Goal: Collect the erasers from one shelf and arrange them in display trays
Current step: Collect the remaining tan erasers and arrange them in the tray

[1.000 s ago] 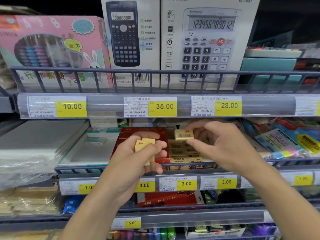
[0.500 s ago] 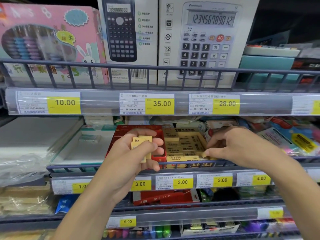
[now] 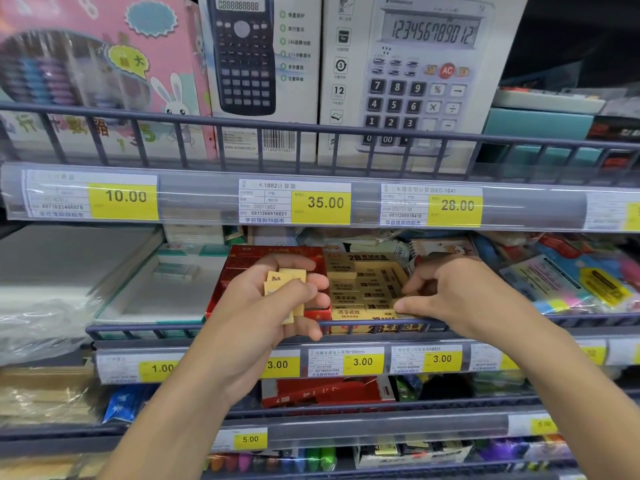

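**Two hands at a shelf tray of erasers**

Head view: the left hand (image 3: 277, 306) is curled round a small stack of yellow erasers (image 3: 284, 285), fingers behind and thumb across the front, held just in front of a red display tray (image 3: 249, 265). The right hand (image 3: 450, 296) reaches into the right side of the yellow display tray (image 3: 367, 327) beside it, fingertips bent down onto the packed erasers (image 3: 363, 289) at the tray's right edge. Whether it has pinched one or is only pressing on them cannot be told.

Both trays sit on the middle shelf, behind a grey wire rail (image 3: 519, 320) with price labels (image 3: 363, 362) beneath.

The packed erasers lie flat, printed faces up, most with their long axes running left to right across the tray; some near the right edge look turned the other way. The held erasers stand roughly upright in the palm, fanned and a little uneven.

Risks, as a judgement: the loose stack could slip from the left hand, since the lowest piece pokes out below the thumb. A push from the right fingers could skew neighbouring rows.
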`<state>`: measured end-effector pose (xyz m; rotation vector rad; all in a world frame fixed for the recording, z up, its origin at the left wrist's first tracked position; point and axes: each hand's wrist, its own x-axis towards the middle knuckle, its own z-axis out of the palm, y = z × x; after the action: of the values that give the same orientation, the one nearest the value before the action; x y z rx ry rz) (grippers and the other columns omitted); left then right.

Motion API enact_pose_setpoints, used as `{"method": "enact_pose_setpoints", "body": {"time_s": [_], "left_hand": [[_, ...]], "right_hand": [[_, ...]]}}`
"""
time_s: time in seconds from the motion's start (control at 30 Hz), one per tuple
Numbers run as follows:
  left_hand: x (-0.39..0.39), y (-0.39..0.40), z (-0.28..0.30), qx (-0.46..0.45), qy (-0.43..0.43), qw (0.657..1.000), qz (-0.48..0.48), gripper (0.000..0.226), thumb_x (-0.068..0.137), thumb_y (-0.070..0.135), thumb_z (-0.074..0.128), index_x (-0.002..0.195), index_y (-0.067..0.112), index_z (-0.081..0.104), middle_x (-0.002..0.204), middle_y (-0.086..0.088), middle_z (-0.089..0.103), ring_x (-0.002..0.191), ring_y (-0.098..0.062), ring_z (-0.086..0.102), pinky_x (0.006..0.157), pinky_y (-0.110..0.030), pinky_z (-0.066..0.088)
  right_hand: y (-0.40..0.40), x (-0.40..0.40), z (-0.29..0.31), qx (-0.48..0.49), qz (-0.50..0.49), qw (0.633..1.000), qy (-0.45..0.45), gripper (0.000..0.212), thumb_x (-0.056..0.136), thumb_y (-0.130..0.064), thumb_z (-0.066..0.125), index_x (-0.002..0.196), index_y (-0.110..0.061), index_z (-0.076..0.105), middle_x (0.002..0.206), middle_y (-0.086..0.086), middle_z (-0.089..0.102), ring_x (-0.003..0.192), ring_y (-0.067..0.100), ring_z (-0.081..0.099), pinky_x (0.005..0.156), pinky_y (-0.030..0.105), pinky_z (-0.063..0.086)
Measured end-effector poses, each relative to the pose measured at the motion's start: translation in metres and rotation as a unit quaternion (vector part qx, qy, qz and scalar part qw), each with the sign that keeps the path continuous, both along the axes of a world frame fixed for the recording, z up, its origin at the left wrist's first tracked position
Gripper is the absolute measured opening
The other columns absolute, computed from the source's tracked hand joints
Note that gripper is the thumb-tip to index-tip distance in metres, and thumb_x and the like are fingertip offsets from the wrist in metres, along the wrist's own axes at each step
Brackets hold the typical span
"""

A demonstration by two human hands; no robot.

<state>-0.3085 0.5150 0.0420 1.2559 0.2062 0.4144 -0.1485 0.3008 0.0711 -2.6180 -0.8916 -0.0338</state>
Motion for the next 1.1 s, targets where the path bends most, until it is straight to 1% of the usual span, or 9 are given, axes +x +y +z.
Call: {"method": "enact_pose_setpoints", "body": {"time_s": [0.1,0.27,0.43,0.53,0.67,0.77,0.87,1.0,1.1], "left_hand": [[0.000,0.001,0.001,0.000,-0.001,1.000,-0.002,0.020,0.095,-0.001,0.068,0.112,0.009,0.070,0.101,-0.011,0.080,0.078,-0.017,0.076,0.053,-0.026,0.055],[0.000,0.002,0.000,0.000,-0.001,1.000,0.000,0.019,0.095,-0.002,0.068,0.110,0.009,0.071,0.100,-0.012,0.080,0.078,-0.017,0.076,0.054,-0.025,0.055],[0.002,0.003,0.000,0.002,-0.001,1.000,-0.007,0.019,0.094,-0.001,0.068,0.110,0.010,0.071,0.101,-0.012,0.080,0.079,-0.017,0.076,0.054,-0.025,0.055],[0.002,0.002,0.000,0.005,0.003,1.000,-0.014,0.021,0.094,-0.003,0.067,0.112,0.008,0.070,0.100,-0.011,0.080,0.078,-0.016,0.076,0.054,-0.025,0.056],[0.001,0.000,0.001,0.013,0.011,0.999,-0.035,0.028,0.095,-0.008,0.060,0.118,0.006,0.064,0.102,-0.011,0.080,0.076,-0.020,0.075,0.059,-0.027,0.058],[0.000,0.000,0.001,0.029,0.012,0.998,-0.056,0.026,0.096,-0.009,0.056,0.120,0.000,0.059,0.103,-0.010,0.080,0.076,-0.023,0.075,0.061,-0.027,0.059],[-0.002,-0.002,0.001,0.035,0.013,0.997,-0.070,0.024,0.096,-0.011,0.056,0.116,0.000,0.065,0.104,-0.010,0.080,0.090,-0.024,0.078,0.059,-0.030,0.061],[-0.002,-0.003,-0.001,0.072,0.028,0.995,-0.069,0.031,0.097,-0.004,0.061,0.102,0.021,0.078,0.098,-0.008,0.080,0.086,-0.030,0.078,0.065,-0.031,0.062],[-0.002,-0.007,0.000,0.067,0.022,0.994,-0.089,0.025,0.092,0.005,0.068,0.116,0.014,0.072,0.102,-0.011,0.080,0.089,-0.030,0.079,0.068,-0.030,0.062]], "right_hand": [[-0.004,0.002,0.005,-0.024,0.025,0.999,0.012,0.014,0.078,-0.057,0.076,0.080,-0.044,0.074,0.070,-0.023,0.069,0.067,-0.003,0.063,0.062,0.022,0.054],[-0.005,0.005,0.010,-0.078,0.064,0.995,0.013,0.001,0.087,-0.047,0.073,0.087,-0.047,0.073,0.093,-0.028,0.069,0.088,-0.005,0.062,0.084,0.026,0.055],[-0.003,0.003,0.014,-0.132,0.081,0.988,0.000,0.019,0.095,-0.032,0.063,0.102,-0.044,0.076,0.095,-0.039,0.061,0.090,-0.010,0.058,0.090,0.019,0.049],[-0.003,0.002,0.015,-0.166,0.106,0.980,0.014,0.035,0.097,-0.020,0.051,0.110,-0.042,0.075,0.113,-0.037,0.061,0.106,-0.005,0.057,0.100,0.021,0.045],[-0.005,0.002,0.014,-0.174,0.119,0.977,0.025,0.039,0.097,-0.017,0.047,0.115,-0.042,0.072,0.123,-0.032,0.061,0.112,-0.003,0.056,0.104,0.024,0.044],[-0.007,0.001,0.012,-0.128,0.119,0.985,0.013,0.032,0.101,-0.027,0.049,0.121,-0.044,0.067,0.114,-0.033,0.062,0.098,-0.008,0.060,0.089,0.015,0.048],[-0.004,-0.008,0.009,-0.007,0.117,0.992,-0.037,0.029,0.099,-0.037,0.053,0.125,-0.043,0.065,0.103,-0.034,0.063,0.085,-0.017,0.058,0.069,0.007,0.044],[0.011,-0.038,0.009,0.165,0.202,0.965,-0.008,0.033,0.089,-0.051,0.056,0.120,-0.047,0.064,0.097,-0.021,0.068,0.088,0.005,0.064,0.072,0.024,0.052],[0.022,-0.050,0.006,0.182,0.251,0.950,0.032,0.039,0.088,-0.049,0.060,0.127,-0.048,0.060,0.099,-0.022,0.060,0.094,0.009,0.063,0.075,0.022,0.051]]}}
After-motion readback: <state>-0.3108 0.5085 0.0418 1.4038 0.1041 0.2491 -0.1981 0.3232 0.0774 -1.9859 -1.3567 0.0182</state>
